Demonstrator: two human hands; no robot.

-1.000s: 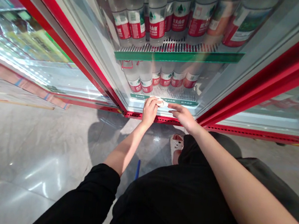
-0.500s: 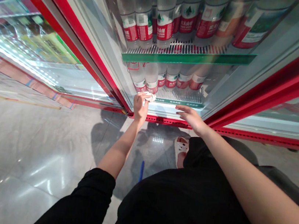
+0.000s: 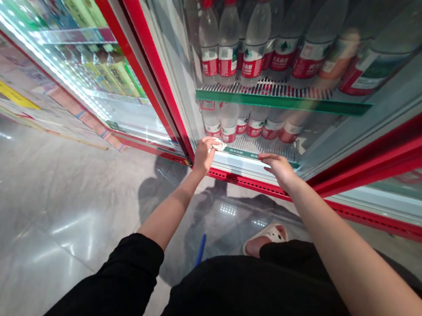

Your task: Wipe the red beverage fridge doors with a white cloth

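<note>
My left hand (image 3: 204,156) is closed on a crumpled white cloth (image 3: 218,146), low on the left side of the fridge's glass door (image 3: 248,116). To its right, my right hand (image 3: 278,168) has its fingers stretched out against or just before the lower glass; exact contact I cannot tell. Behind the glass, red-labelled water bottles (image 3: 254,54) stand on a wire shelf with a green front strip (image 3: 285,101). A lower row of bottles (image 3: 255,122) stands just above the hands.
Red frame bars (image 3: 158,56) run along both sides of the door. Another lit fridge with green and yellow drinks (image 3: 109,68) stands at the left. Below are the grey tiled floor (image 3: 52,198), a blue stick (image 3: 201,248) and my white clog (image 3: 273,235).
The view has shifted, showing more of the upper shelf. My left hand stays low on the glass with the cloth. My right hand's fingers remain extended, and my foot has turned.
</note>
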